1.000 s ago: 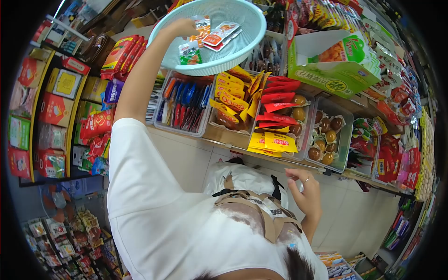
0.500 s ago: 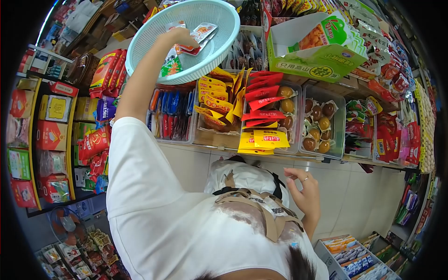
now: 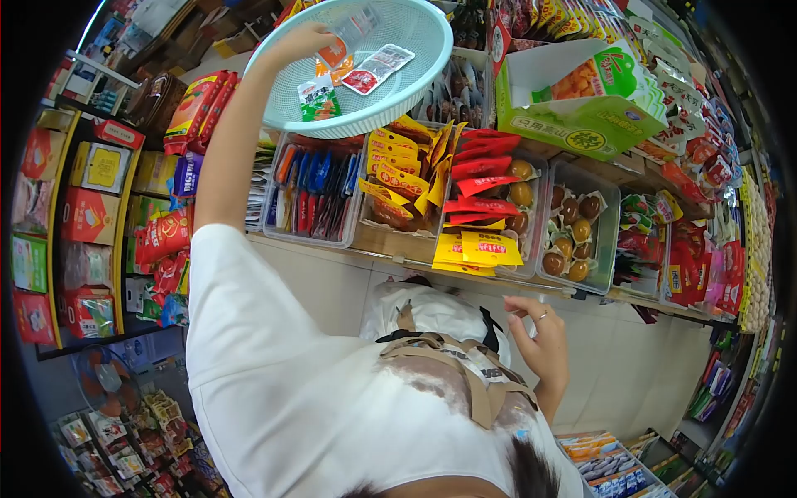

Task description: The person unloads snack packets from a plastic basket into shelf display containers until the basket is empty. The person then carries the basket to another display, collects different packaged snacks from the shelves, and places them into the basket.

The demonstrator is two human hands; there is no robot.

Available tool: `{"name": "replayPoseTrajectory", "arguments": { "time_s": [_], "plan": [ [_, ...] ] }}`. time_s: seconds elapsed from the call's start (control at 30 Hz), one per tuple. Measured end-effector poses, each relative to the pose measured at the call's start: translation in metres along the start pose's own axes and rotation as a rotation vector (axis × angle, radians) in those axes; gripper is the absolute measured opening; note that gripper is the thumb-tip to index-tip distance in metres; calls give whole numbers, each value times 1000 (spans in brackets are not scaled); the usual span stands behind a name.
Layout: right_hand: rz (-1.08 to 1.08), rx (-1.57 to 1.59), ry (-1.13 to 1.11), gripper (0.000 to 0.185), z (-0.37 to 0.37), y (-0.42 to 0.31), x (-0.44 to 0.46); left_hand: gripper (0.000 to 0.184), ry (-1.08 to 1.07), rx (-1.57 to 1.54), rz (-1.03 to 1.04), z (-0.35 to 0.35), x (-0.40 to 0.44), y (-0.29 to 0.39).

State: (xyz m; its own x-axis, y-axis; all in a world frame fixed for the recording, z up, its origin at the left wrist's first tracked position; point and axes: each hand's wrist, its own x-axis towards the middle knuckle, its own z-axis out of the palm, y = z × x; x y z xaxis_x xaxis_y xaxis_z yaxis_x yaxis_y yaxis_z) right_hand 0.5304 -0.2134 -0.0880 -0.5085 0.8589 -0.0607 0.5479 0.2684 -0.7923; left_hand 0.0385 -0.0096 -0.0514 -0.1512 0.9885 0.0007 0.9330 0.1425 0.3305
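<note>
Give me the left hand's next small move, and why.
Probably lift the clear-and-orange packet up from the light-blue plastic basket: the left hand seems to pinch it already, it looks tilted, and the white-and-red packet lies to its right, not on top of it.

One second before, two red-and-white packets were lying overlapped in the basket [image 3: 415,93]. Now we see only one flat packet [image 3: 378,70] lying by itself, and our left hand [image 3: 300,43] has moved off it, to its left side, and holds a tilted packet [image 3: 355,28]. The orange packet [image 3: 337,70], which our hand was covering half a second ago, is again partly visible below it.
</note>
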Motion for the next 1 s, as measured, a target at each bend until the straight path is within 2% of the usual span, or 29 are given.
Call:
{"name": "replayPoseTrajectory", "arguments": {
  "time_s": [0.07, 0.2, 0.27, 0.4, 0.47, 0.5, 0.57, 0.63, 0.73, 0.8, 0.9, 0.93, 1.0],
  "plan": [
    [-7, 15, -22, 24, 1, 0, 2, 40, 71, -255, -24, -27, -35, 10],
    [-45, 29, -69, 24, 6, 0, 10, 37, 180, -428, -17, -50, -92, -6],
    [-67, 38, -97, 24, 8, -2, 15, 33, 332, -643, -2, -51, -143, 13],
    [-97, 31, -176, 23, 12, -7, 23, 18, 421, -668, -160, -42, -214, 29],
    [-108, 32, -211, 23, 15, -9, 28, 20, 492, -930, 180, -25, -236, 18],
    [-125, 30, -226, 23, 16, -10, 30, 26, 571, -697, 205, -16, -242, 7],
    [-147, 27, -249, 23, 17, -13, 34, 27, 636, -844, 35, -3, -258, 4],
    [-155, 19, -293, 23, 18, -15, 38, 28, 487, -1121, -282, 2, -276, -9],
    [-187, 9, -330, 23, 19, -16, 41, 31, 587, -1107, -353, 18, -285, -16],
    [-191, 5, -338, 23, 20, -17, 41, 38, 640, -875, -316, 24, -288, -25],
    [-193, 2, -343, 23, 20, -16, 40, 46, 649, -746, -269, 28, -288, -18],
    [-192, 0, -344, 23, 20, -16, 40, 51, 579, -795, -176, 27, -289, -12],
    [-190, 2, -340, 23, 20, -15, 38, 52, 576, -722, -162, 32, -287, -7]
  ]
}}
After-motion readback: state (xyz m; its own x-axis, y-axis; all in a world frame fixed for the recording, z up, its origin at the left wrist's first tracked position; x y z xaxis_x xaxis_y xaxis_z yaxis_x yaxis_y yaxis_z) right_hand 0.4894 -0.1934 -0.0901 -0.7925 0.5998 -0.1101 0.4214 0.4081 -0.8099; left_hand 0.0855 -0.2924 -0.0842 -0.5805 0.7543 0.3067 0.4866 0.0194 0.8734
